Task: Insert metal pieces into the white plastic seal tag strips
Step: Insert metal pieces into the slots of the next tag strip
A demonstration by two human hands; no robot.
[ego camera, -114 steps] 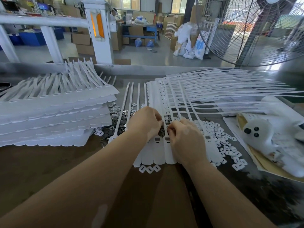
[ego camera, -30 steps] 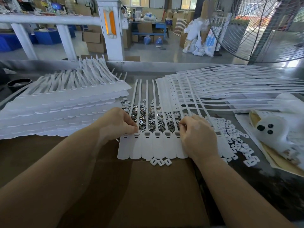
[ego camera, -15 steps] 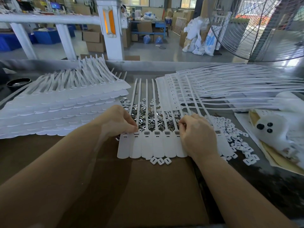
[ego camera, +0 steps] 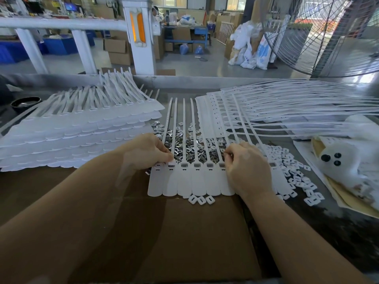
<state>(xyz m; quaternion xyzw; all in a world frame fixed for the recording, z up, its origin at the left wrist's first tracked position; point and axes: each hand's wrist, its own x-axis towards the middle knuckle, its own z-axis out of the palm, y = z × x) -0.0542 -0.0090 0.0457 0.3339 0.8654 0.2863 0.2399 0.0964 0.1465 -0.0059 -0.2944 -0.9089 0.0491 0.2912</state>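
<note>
Seal tag strips (ego camera: 192, 179) lie side by side as one joined row on the brown cardboard (ego camera: 184, 232), and the left hand (ego camera: 143, 152) curls its fingertips onto the row's left-end sockets while the right hand (ego camera: 246, 167) curls over the right end; whether either pinches a metal piece I cannot tell. With the loose metal pieces (ego camera: 184, 140) heaped just behind under the thin tails, a clip could go in crooked or miss its socket, and a nudge could shift the row. Beyond that, white plastic caps (ego camera: 295, 173) lie scattered beside the metal heap and could be picked up by mistake.
</note>
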